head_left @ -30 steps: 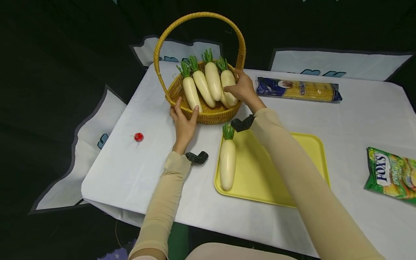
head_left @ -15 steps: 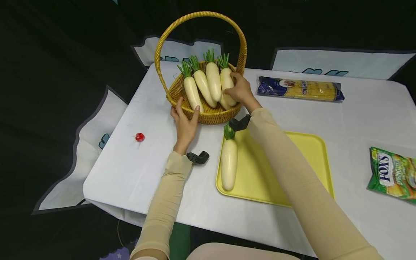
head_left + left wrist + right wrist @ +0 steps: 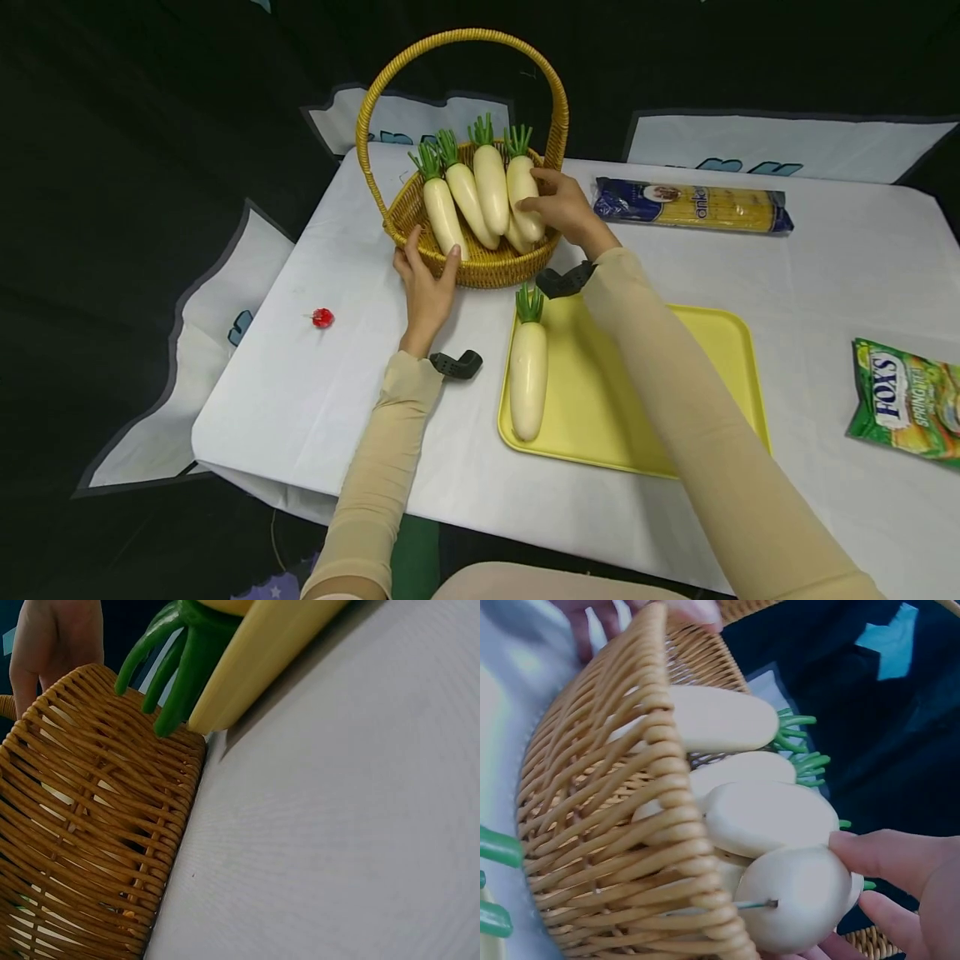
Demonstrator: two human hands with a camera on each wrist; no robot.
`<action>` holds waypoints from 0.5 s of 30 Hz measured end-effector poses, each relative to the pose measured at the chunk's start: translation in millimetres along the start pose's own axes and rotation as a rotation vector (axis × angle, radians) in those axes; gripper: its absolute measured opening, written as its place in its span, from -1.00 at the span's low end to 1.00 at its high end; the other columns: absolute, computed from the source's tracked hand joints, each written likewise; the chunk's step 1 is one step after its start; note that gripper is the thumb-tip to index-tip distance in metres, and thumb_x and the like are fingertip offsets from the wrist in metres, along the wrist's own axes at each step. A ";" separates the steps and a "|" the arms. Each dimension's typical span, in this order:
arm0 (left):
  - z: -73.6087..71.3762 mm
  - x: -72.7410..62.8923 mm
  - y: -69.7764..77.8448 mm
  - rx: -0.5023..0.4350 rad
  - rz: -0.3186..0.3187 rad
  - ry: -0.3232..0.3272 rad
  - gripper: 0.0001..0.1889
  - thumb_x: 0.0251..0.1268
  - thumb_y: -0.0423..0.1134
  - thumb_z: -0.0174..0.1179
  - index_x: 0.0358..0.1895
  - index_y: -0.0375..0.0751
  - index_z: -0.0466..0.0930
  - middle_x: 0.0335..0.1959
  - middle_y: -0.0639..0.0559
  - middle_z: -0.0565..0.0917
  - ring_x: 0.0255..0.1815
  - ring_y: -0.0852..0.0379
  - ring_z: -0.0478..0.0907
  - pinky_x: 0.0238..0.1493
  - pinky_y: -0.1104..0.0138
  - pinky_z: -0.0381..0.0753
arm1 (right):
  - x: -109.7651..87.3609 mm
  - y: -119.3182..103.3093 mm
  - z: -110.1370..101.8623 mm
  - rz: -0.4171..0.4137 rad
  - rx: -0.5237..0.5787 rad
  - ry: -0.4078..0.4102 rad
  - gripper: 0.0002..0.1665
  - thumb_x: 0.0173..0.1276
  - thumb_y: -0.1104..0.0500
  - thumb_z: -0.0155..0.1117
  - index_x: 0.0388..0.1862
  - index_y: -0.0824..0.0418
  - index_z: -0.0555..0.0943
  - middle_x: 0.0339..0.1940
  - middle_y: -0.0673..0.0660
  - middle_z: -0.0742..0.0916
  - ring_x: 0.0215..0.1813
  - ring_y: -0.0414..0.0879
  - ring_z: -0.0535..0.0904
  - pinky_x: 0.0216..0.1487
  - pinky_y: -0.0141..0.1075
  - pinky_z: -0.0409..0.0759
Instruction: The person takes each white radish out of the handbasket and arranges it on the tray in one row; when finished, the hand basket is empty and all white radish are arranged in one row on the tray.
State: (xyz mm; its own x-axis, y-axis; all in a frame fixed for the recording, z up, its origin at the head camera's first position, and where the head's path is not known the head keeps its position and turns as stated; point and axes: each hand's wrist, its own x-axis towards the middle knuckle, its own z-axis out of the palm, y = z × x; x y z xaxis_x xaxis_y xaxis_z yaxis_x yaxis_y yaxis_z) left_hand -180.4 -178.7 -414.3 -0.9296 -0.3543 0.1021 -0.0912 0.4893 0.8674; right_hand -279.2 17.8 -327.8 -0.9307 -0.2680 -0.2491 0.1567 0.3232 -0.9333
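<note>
Here, right fingers [image 3: 547, 177] round radish [image 3: 521, 184]

Both arms [image 3: 675, 400] outstretched, hands [image 3: 427, 292] apart

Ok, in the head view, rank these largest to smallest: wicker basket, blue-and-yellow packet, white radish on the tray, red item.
1. Wicker basket
2. Blue-and-yellow packet
3. White radish on the tray
4. Red item

No two look alike.
</note>
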 end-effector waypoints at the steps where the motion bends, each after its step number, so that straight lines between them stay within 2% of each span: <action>1: 0.1 0.0 -0.2 -0.002 0.001 0.000 -0.20 0.11 0.38 -0.08 0.39 0.24 -0.15 0.40 -0.26 -0.26 0.35 -0.34 0.02 0.19 -0.17 0.19 | 0.0 0.4 -1.0 0.010 0.030 -0.010 -0.23 0.25 0.24 0.16 0.41 0.01 0.12 0.33 0.18 0.34 0.26 -0.02 0.35 0.16 -0.20 0.43; 6: 0.1 -0.3 -0.3 0.000 0.003 0.000 -0.20 0.12 0.37 -0.08 0.39 0.23 -0.15 0.40 -0.26 -0.25 0.34 -0.33 0.04 0.19 -0.16 0.21 | -0.7 1.1 -6.0 0.056 0.183 -0.057 -0.23 0.26 0.24 0.15 0.40 -0.08 0.12 0.36 0.10 0.31 0.28 -0.05 0.32 0.21 -0.16 0.37; 15: -0.2 -0.3 0.1 0.004 0.008 0.000 -0.20 0.12 0.37 -0.08 0.39 0.24 -0.16 0.39 -0.27 -0.24 0.34 -0.33 0.05 0.19 -0.16 0.21 | -2.5 4.9 -12.1 0.034 0.374 -0.087 -0.25 0.25 0.28 0.15 0.36 -0.19 0.18 0.32 0.10 0.37 0.23 -0.05 0.36 0.16 -0.20 0.38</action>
State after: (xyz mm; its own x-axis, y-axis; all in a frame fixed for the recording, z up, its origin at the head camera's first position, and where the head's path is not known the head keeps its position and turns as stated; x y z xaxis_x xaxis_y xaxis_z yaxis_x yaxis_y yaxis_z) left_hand -180.1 -178.8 -414.2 -0.9302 -0.3506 0.1087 -0.0858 0.4955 0.8644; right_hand -280.1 31.0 -328.6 -0.8938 -0.3445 -0.2872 0.3115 -0.0161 -0.9501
